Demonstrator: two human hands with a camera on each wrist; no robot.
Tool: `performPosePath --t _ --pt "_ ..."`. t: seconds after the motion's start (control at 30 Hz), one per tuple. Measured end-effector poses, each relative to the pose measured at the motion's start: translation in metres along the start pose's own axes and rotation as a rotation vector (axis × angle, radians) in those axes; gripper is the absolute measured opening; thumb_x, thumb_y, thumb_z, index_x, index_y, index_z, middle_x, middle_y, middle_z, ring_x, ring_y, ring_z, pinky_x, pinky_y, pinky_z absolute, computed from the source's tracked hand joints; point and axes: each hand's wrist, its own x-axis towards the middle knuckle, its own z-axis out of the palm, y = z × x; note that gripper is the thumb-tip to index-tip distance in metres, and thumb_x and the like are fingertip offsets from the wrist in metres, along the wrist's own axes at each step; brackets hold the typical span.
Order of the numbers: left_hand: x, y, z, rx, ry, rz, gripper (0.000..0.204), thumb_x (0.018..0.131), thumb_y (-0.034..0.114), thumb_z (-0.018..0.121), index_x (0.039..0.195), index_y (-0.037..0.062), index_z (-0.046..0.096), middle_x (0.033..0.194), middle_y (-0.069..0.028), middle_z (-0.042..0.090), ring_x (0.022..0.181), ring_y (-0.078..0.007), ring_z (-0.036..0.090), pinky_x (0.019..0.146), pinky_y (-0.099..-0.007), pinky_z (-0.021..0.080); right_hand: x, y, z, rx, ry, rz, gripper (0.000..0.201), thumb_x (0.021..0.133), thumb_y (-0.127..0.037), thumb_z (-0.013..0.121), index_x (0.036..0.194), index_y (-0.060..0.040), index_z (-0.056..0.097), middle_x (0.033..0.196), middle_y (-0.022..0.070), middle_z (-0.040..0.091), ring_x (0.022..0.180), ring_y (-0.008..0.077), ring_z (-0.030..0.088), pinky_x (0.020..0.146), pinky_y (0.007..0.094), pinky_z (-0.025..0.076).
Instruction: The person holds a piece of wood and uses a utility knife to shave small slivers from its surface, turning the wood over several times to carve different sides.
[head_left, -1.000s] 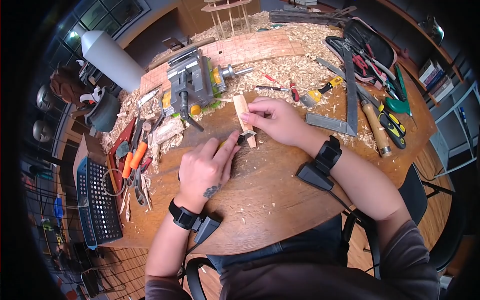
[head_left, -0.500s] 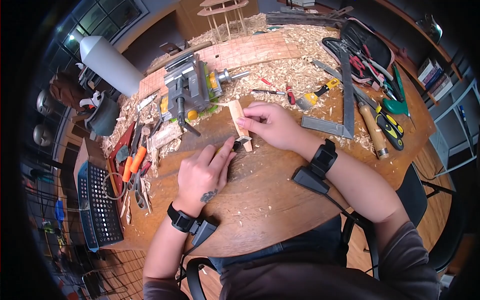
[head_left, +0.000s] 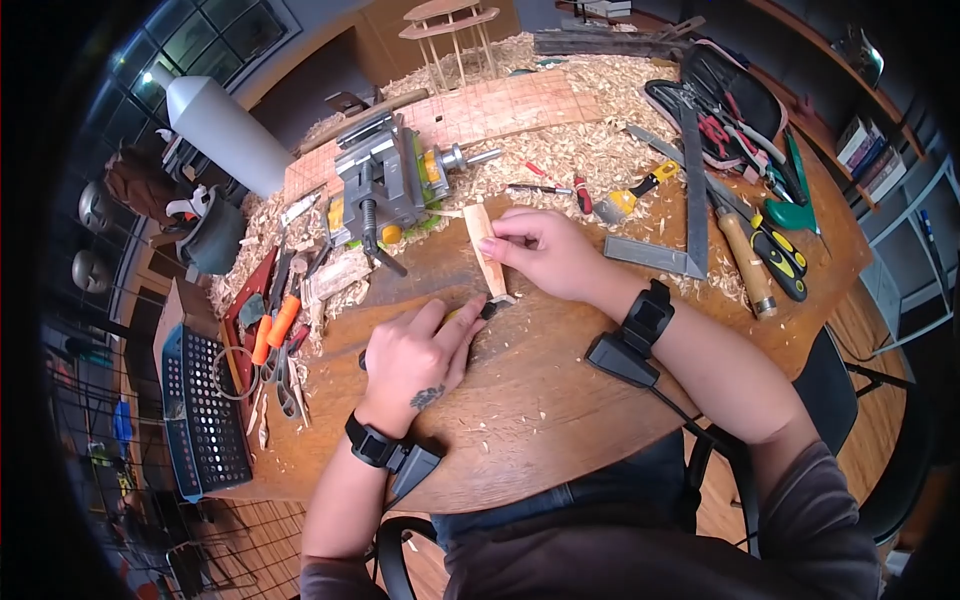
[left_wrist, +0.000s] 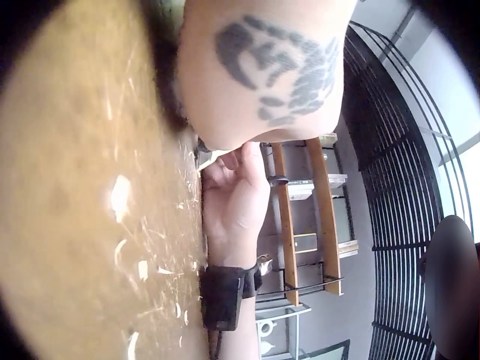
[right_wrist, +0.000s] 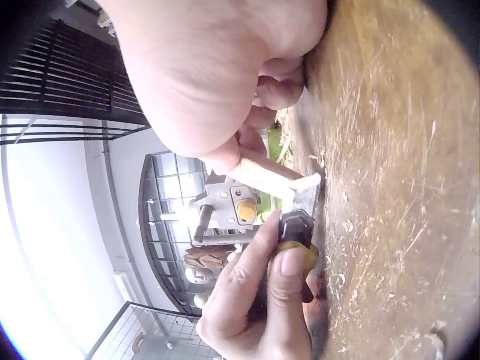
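My left hand (head_left: 412, 345) grips a utility knife (right_wrist: 296, 227) with a black and yellow handle, thumb and forefinger near its front end. Its short blade (right_wrist: 306, 195) lies across the lower end of a slim, pale wooden piece (head_left: 479, 228), close over the tabletop. Thumb and fingers of my right hand (head_left: 552, 255) pinch that piece around its middle, tilted with the lower end toward the wood table. In the left wrist view my tattooed left hand (left_wrist: 262, 79) hides most of the knife, and the right hand (left_wrist: 236, 199) shows beyond it.
A grey vise (head_left: 375, 180) stands just past the wood, amid shavings (head_left: 590, 100). To the right lie a yellow scraper (head_left: 640, 190), a metal square (head_left: 690, 200) and a wooden-handled tool (head_left: 748, 255). Orange-handled tools (head_left: 283, 320) and a blue basket (head_left: 205, 420) are at left.
The knife blade has slid down along the wooden piece to its lower end, toward my body. The right hand keeps its pinch on the wood in nearly the same place.
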Motion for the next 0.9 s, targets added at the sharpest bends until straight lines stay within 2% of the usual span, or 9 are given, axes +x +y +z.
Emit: performPosePath --t 0.1,0.17,0.4,0.5,0.57,0.9 --pt "0.008 0.002 0.003 -0.001 0.038 -0.022 0.033 0.086 0.017 0.08 0.12 0.0151 0.078 0.073 -0.0058 0.057 0.057 -0.025 0.06 0.053 -0.0379 0.049 0.0 0.001 0.0 -0.03 -0.01 0.012 0.025 0.101 -0.022 0.072 0.103 0.003 0.074 0.084 0.0012 0.058 0.073 0.0078 0.049 0.066 0.027 0.042" --pt "0.012 0.001 0.003 0.016 0.053 -0.042 0.033 0.087 0.018 0.08 0.12 0.0154 0.078 0.073 -0.0057 0.057 0.058 -0.0247 0.06 0.053 -0.038 0.048 0.0 0.002 0.005 0.061 0.067 -0.061 0.026 0.099 -0.025 0.074 0.098 0.0007 0.075 0.073 0.0048 0.057 0.066 0.0132 0.049 0.063 0.0315 0.042" --pt "0.008 -0.001 0.002 0.027 -0.001 -0.027 0.036 0.087 0.017 0.08 0.123 0.0155 0.077 0.074 -0.0057 0.058 0.06 -0.0245 0.061 0.055 -0.0379 0.049 0.0 0.003 0.001 0.037 0.049 -0.036 0.024 0.099 -0.024 0.074 0.099 0.0005 0.075 0.073 0.0047 0.058 0.067 0.0133 0.051 0.063 0.0315 0.043" --pt "0.007 0.0 0.003 0.013 0.01 -0.013 0.036 0.087 0.017 0.08 0.122 0.0149 0.078 0.074 -0.006 0.058 0.06 -0.0249 0.061 0.055 -0.0378 0.049 -0.001 0.002 0.0 0.072 0.058 -0.079 0.024 0.098 -0.023 0.074 0.099 0.0007 0.075 0.073 0.0049 0.058 0.067 0.0134 0.051 0.064 0.0314 0.043" --pt "0.006 0.0 0.003 0.004 0.018 -0.005 0.036 0.086 0.017 0.08 0.122 0.0146 0.078 0.074 -0.0062 0.058 0.059 -0.0251 0.061 0.055 -0.0378 0.049 -0.002 0.001 -0.002 0.048 0.017 -0.045 0.024 0.101 -0.021 0.071 0.104 0.0026 0.074 0.083 0.0023 0.06 0.073 0.0095 0.05 0.066 0.0276 0.042" --pt "-0.005 0.003 -0.006 0.002 -0.067 -0.027 0.034 0.087 0.017 0.079 0.12 0.014 0.078 0.074 -0.0072 0.058 0.059 -0.0268 0.062 0.054 -0.0386 0.05 -0.002 0.002 -0.002 -0.001 0.017 -0.006 0.024 0.101 -0.022 0.072 0.102 0.0023 0.075 0.082 0.0013 0.059 0.073 0.0074 0.05 0.066 0.0267 0.042"
